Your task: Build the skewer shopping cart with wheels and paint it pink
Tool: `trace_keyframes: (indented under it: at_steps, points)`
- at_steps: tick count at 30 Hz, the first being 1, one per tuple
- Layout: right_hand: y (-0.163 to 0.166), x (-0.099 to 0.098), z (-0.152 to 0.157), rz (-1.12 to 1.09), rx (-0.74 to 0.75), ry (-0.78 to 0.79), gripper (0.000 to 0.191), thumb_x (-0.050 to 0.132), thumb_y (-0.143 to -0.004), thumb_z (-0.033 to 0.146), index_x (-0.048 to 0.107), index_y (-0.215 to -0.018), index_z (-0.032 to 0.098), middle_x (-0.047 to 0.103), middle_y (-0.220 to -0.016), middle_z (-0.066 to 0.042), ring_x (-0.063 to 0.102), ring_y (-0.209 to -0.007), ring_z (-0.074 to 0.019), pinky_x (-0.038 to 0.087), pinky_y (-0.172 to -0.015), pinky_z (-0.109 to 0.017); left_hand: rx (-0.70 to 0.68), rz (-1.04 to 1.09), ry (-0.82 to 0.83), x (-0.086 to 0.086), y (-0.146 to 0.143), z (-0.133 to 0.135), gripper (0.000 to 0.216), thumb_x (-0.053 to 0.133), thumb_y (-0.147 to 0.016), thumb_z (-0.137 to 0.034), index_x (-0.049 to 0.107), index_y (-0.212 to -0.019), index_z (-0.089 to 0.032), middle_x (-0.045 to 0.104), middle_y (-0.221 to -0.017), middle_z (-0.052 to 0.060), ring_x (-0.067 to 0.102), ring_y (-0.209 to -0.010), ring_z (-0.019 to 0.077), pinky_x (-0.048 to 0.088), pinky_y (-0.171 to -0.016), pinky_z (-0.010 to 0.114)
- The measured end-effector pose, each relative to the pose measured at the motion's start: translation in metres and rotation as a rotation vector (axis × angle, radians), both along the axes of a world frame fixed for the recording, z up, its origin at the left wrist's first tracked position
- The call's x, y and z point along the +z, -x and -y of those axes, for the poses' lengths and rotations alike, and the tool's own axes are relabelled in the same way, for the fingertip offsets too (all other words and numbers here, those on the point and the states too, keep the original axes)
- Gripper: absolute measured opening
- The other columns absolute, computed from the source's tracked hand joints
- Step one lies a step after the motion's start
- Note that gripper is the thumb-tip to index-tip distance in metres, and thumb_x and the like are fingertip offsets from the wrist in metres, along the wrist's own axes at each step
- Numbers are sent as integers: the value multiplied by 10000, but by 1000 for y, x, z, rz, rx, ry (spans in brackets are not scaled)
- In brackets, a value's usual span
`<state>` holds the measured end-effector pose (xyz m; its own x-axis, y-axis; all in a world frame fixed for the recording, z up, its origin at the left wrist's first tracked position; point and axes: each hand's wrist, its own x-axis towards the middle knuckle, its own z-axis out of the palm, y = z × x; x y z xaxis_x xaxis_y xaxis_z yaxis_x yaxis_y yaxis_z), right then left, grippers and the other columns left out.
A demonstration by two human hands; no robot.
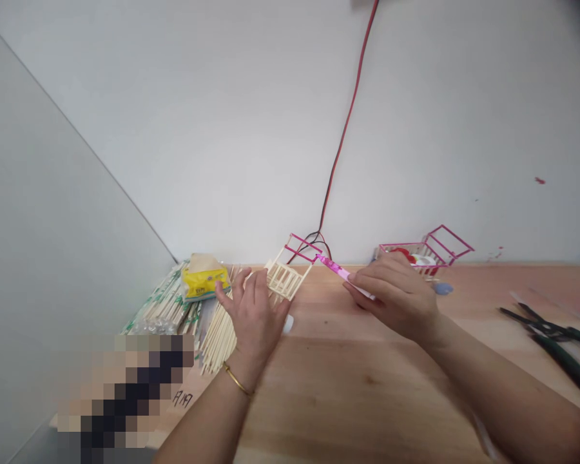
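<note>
My left hand [256,316] grips the lower side of a small basket-like frame [285,281] made of pale wooden sticks, its little finger held out to the side. The upper handle of this frame is coloured pink, while the rest is bare wood. In my right hand [399,296] is a pink pen [338,270], pinched between thumb and fingers. The pen's narrow tip meets the right end of the pink handle. The part of the frame behind my left fingers is hidden.
Loose wooden sticks [217,338] and a yellow tissue pack [205,278] lie left, near wrapped stick bundles [159,296]. Behind my right hand stands a pink-edged stick basket [447,254] with red and white things inside. Dark-handled pliers [555,338] rest right. A cable [341,142] runs down the wall.
</note>
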<state>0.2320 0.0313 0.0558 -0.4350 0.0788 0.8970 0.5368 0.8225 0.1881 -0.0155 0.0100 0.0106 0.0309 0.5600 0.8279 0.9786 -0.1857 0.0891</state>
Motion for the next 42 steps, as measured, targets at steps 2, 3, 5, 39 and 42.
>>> trace_keyframes:
  at_steps: [2,3,5,39,42]
  points:
    - [0,0,0,5,-6,-12,244,715,-776,57,614,-935,212,694,-762,-11,590,-675,-158,397,-632,-331,1,-3,0,0,0,0,523,699,-770,-398,555,-1197,-131,704,-1081,144,539,-1209,351,71,-1139,606]
    - [1,-1,-1,9,-10,-15,237,713,-778,60,616,-932,212,693,-760,-11,587,-673,-157,394,-633,-332,2,-5,-2,0,-1,1,520,699,-770,-400,557,-1193,-132,704,-1083,145,539,-1208,351,68,-1140,608]
    - [3,-3,-1,18,-6,-7,222,708,-783,64,614,-924,207,690,-748,-10,579,-667,-154,395,-639,-332,7,-9,-4,-1,-1,1,519,699,-769,-395,557,-1193,-133,703,-1095,144,537,-1211,351,60,-1141,612]
    - [2,-1,1,21,-2,14,231,709,-777,55,574,-898,200,662,-695,2,543,-635,-143,390,-632,-324,12,-13,2,-2,0,1,518,706,-757,-371,550,-1190,-134,707,-1093,145,539,-1204,345,97,-1131,605]
    - [2,-1,1,24,-11,15,235,706,-778,58,578,-906,208,663,-700,4,550,-636,-145,388,-632,-324,16,-22,4,-1,-1,1,497,686,-770,-352,554,-1199,-139,698,-1123,156,535,-1208,347,91,-1132,608]
